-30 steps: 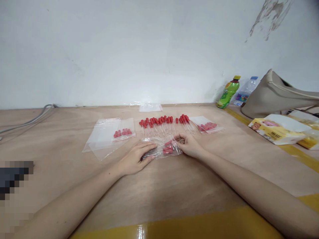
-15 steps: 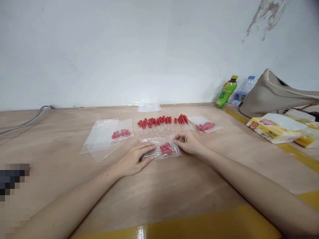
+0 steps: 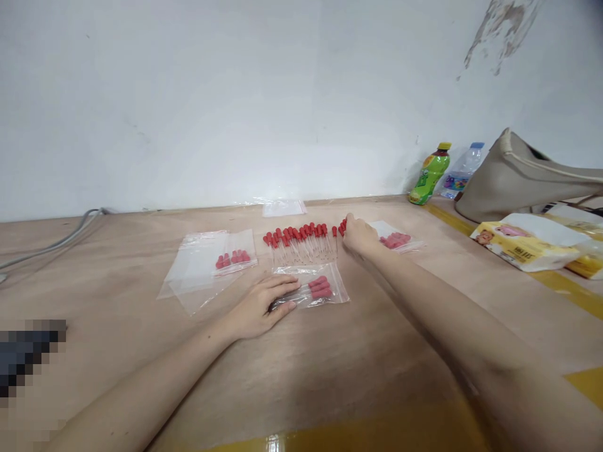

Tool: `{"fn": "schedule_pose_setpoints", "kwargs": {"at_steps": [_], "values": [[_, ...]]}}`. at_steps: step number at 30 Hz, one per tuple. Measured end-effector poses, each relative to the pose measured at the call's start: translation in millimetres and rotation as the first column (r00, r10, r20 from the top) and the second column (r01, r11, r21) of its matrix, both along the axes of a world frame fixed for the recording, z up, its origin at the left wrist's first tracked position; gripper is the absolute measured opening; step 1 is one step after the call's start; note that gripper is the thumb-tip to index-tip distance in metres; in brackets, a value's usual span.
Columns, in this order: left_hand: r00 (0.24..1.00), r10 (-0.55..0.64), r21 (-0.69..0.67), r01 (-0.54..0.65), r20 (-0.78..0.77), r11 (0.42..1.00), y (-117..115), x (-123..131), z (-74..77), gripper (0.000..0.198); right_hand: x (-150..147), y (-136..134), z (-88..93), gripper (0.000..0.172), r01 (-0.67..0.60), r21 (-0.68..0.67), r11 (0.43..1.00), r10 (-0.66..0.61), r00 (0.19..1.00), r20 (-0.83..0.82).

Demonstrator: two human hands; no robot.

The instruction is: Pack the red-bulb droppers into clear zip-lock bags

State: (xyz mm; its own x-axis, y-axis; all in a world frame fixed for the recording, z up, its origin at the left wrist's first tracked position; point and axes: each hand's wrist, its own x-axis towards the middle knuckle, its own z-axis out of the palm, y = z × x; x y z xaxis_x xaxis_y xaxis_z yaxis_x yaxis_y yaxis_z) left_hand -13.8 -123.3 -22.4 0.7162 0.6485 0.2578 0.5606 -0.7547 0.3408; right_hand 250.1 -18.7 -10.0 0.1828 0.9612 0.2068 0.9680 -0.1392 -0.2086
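Observation:
A clear zip bag (image 3: 339,292) with several red-bulbed droppers (image 3: 321,287) inside lies flat in the middle. My left hand (image 3: 264,302) rests on its left end, fingers stretched out and thumb apart. Behind the bag, a row of loose droppers (image 3: 301,233) has red bulbs pointing toward the wall and thin clear stems toward me. My right hand (image 3: 360,236) is at the right end of this row, fingers closed at the red bulbs of a small dropper group (image 3: 343,225). The fingertips are partly hidden, so the exact number gripped cannot be made out.
Filled dropper bags lie on the left (image 3: 233,258) and right (image 3: 396,240), with flat clear bags (image 3: 195,260) beside the left one. Another bag (image 3: 283,208) is near the wall. Bottles (image 3: 429,174), a beige bag (image 3: 494,182) and a tissue pack (image 3: 522,245) stand right.
My right hand has left the right edge of the middle bag and moved away from me to the dropper group. My left hand stays on the bag.

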Motion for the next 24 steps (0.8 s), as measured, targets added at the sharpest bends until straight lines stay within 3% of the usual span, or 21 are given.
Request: {"fn": "schedule_pose_setpoints", "kwargs": {"at_steps": [5, 9, 11, 14, 18, 24], "values": [[1.0, 0.002, 0.005, -0.002, 0.0, 1.0, -0.6, 0.2, 0.5, 0.037, -1.8, -0.8, 8.7, 0.042, 0.039, -0.013, 0.999, -0.04, 0.994, -0.107], [1.0, 0.0, 0.008, 0.0, 0.003, 1.0, 0.1, -1.0, -0.7, 0.037, 7.9, -10.4, 14.3, 0.057, -0.041, 0.136, 0.99, 0.088, 0.93, -0.358], [1.0, -0.002, 0.009, 0.002, 0.005, 1.0, 0.4, -1.3, -1.1, 0.037, 12.2, -21.7, 7.5, 0.062, -0.072, 0.223, 0.972, 0.181, 0.832, -0.524], [1.0, 0.005, 0.004, -0.005, -0.005, 1.0, 0.7, -0.9, -0.8, 0.037, 12.4, -43.3, -13.9, 0.066, -0.047, 0.285, 0.957, 0.252, 0.618, -0.745], [1.0, 0.006, 0.004, -0.006, -0.007, 1.0, 0.7, -0.4, -0.4, 0.037, 1.8, -65.7, -36.9, 0.056, 0.021, 0.343, 0.939, 0.313, 0.36, -0.879], [1.0, -0.013, 0.035, 0.013, 0.011, 0.999, -0.3, -0.8, -1.1, 0.036, -15.7, -77.0, -33.8, 0.046, 0.078, 0.326, 0.942, 0.32, 0.078, -0.944]]}}
